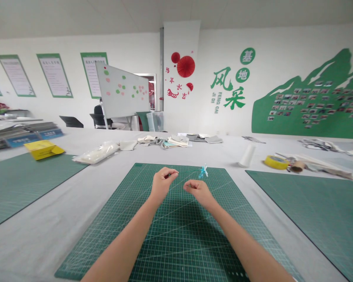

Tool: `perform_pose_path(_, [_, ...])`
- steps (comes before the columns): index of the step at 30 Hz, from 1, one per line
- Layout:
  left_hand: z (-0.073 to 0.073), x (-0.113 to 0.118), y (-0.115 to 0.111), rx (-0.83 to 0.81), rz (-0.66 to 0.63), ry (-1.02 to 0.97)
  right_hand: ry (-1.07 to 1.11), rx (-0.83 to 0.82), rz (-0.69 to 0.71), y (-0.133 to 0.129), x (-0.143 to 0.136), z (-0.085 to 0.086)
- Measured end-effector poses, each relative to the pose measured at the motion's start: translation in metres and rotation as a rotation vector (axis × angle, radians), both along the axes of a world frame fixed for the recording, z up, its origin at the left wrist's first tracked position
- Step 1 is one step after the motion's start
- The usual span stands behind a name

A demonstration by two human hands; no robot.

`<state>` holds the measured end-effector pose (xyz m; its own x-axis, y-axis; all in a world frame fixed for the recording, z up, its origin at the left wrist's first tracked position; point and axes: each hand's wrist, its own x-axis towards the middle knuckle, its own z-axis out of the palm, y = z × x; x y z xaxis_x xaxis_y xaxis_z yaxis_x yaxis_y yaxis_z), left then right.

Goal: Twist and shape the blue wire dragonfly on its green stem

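My left hand [162,184] is raised over the green cutting mat [120,219], thumb and fingertips pinched together. Facing it, a little lower and to the right, my right hand [199,191] is pinched in the same way. A small gap separates the two hands. Whatever lies between the fingertips is too fine or too hidden to make out. Just beyond my right hand is a small light-blue and white object [203,171] with a spiky outline, near the mat's far edge. Whether it lies on the mat or hangs above it, I cannot tell.
Fabric scraps [176,141] lie along the table's far side. To the left are a plastic-wrapped packet [98,152], a yellow box [43,149] and stacked papers [0,134]. Right of the mat stand a white roll [247,155] and yellow tape [276,162], beside another mat [314,203].
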<state>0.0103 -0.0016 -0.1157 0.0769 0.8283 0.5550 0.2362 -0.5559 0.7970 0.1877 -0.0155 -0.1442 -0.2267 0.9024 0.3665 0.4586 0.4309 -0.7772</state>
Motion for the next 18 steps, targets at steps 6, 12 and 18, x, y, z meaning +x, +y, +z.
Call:
perform_pose_path(6, [-0.006, -0.003, 0.004, -0.026, 0.097, -0.033, -0.297, 0.198, -0.027, -0.022, -0.014, 0.011])
perform_pose_path(12, [-0.009, -0.003, 0.005, 0.025, 0.185, 0.049, -0.387, 0.283, -0.005, -0.03, -0.019, 0.015])
perform_pose_path(18, [-0.008, -0.003, 0.004, 0.057, 0.242, 0.143, -0.386, 0.335, 0.043, -0.035, -0.023, 0.019])
